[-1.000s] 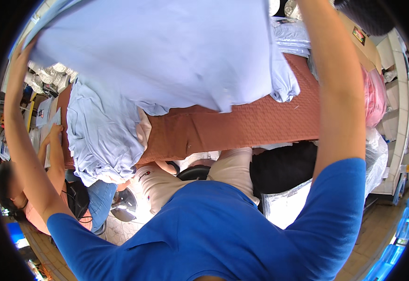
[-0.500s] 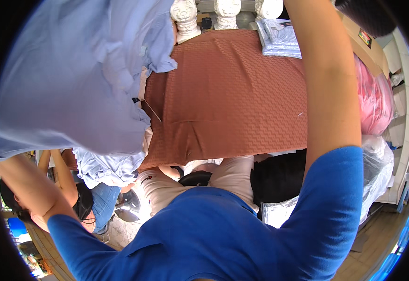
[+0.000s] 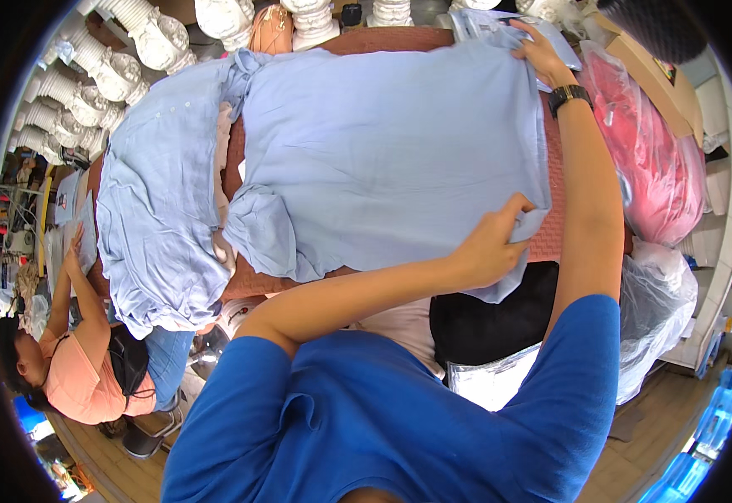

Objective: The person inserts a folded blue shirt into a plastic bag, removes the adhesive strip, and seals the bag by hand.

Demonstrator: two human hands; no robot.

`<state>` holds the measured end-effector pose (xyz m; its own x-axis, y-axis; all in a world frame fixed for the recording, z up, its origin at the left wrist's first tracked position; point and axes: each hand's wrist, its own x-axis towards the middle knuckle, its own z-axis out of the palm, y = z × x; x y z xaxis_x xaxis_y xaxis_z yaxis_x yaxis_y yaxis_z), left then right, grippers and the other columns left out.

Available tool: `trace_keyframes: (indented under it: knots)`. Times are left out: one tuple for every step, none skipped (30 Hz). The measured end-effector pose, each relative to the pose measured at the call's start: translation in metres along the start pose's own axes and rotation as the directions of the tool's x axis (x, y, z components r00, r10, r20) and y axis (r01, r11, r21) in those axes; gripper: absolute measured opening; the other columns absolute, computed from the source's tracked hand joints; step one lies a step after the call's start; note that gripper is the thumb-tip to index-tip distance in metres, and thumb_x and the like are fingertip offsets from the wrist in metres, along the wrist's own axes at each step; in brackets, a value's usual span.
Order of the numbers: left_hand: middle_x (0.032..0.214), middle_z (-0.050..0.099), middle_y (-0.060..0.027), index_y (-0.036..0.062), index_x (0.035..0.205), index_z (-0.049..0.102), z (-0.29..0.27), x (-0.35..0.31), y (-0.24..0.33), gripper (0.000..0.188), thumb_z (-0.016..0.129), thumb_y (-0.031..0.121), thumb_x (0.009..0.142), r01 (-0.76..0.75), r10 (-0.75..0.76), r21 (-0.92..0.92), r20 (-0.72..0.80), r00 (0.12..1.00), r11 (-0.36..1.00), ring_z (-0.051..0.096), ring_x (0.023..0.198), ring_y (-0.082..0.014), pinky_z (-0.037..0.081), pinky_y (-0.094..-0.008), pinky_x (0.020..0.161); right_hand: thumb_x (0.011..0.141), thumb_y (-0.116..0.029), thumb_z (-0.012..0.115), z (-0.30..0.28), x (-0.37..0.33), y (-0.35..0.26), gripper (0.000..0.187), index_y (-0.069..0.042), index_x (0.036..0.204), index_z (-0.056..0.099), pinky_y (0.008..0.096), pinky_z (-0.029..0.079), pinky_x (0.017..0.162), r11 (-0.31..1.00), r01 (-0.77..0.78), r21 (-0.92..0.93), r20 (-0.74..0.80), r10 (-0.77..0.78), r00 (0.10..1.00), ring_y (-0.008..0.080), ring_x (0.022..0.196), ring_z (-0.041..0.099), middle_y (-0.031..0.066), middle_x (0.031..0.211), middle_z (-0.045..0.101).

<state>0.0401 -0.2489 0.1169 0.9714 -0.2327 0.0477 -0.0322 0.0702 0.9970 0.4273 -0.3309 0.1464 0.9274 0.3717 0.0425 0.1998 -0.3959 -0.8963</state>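
A light blue shirt [image 3: 382,159] lies spread flat over the brown tablecloth [image 3: 554,155], its hem toward the right. My left hand [image 3: 496,243] reaches across my body and pinches the near corner of that hem, a fold of cloth between its fingers. At the far corner, my right hand [image 3: 542,54] holds the hem's other end, close to packaged folded clothes [image 3: 567,42]. A dark watch [image 3: 569,96] circles the right wrist. Left of the spread shirt rests a rumpled heap of light blue shirts [image 3: 160,201].
White ornate columns [image 3: 165,42] stand along the far edge and far left. Pink garments in clear plastic [image 3: 651,151] and a cardboard box [image 3: 663,88] line the right. A person in an orange top [image 3: 89,377] sits at the left. Before me is a black cushion [image 3: 491,314].
The shirt has come down from the raised position at the left and spread across the table. My left hand has swung right to its hem; my right hand has come into view.
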Motion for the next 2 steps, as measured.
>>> trace_keyframes:
  knots:
    - [0.108, 0.07, -0.0193, 0.0053, 0.127, 0.051, 0.0113, 0.0059, -0.0112, 0.031, 0.061, 0.006, 0.098, 0.013, -0.013, -0.034, 0.016, 1.0, 0.999, 0.067, 0.095, -0.0288, 0.051, -0.0386, 0.086, 0.085, 0.012, 0.056, -0.0106, 0.0004, 0.0168, 0.065, -0.012, 0.145, 0.055, 0.0334, 0.056, 0.085, 0.996, 0.003, -0.087, -0.033, -0.005, 0.999, 0.0194, 0.102, 0.065, 0.0102, 0.11, 0.069]
    - [0.11, 0.071, -0.02, 0.0068, 0.13, 0.048, 0.0197, 0.011, -0.0174, 0.034, 0.063, 0.012, 0.099, 0.046, -0.049, 0.044, 0.078, 0.996, 0.998, 0.068, 0.096, -0.0293, 0.051, -0.0405, 0.087, 0.085, 0.012, 0.056, -0.0052, 0.0025, 0.0212, 0.065, -0.012, 0.145, 0.055, 0.0334, 0.056, 0.085, 0.996, -0.002, -0.087, -0.021, 0.0, 1.0, 0.0194, 0.102, 0.065, 0.0102, 0.11, 0.069]
